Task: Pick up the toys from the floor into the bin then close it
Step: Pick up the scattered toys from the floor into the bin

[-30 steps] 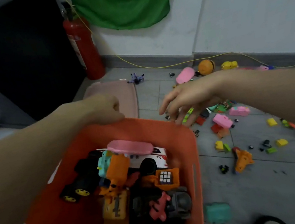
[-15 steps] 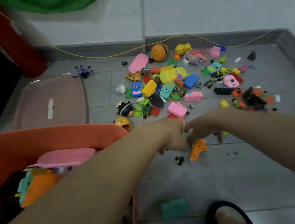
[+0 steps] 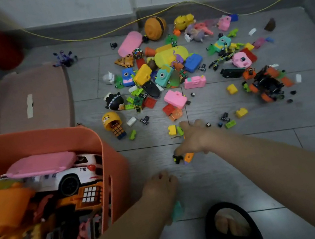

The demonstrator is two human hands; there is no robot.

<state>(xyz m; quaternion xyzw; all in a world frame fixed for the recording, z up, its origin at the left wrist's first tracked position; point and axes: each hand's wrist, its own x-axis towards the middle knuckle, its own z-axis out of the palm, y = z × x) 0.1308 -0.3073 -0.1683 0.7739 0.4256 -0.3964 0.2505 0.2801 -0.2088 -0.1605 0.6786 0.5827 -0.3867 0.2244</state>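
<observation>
the right hand (image 3: 194,138) reaches over a small orange plastic toy (image 3: 189,157) on the grey tiled floor (image 3: 244,167), fingers spread. the left hand (image 3: 159,187) hangs beside the orange plastic bin (image 3: 111,148), fingers loosely curled; a black slipper (image 3: 231,230) lies nearby.

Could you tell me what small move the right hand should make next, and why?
Probably close the right hand on the orange toy beneath it and carry it to the bin: the fingers lie spread over it, and the bin stands open nearby.

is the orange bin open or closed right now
Open. The orange bin has no lid on; the toys inside show, and the pinkish lid lies flat on the floor behind it.
</observation>
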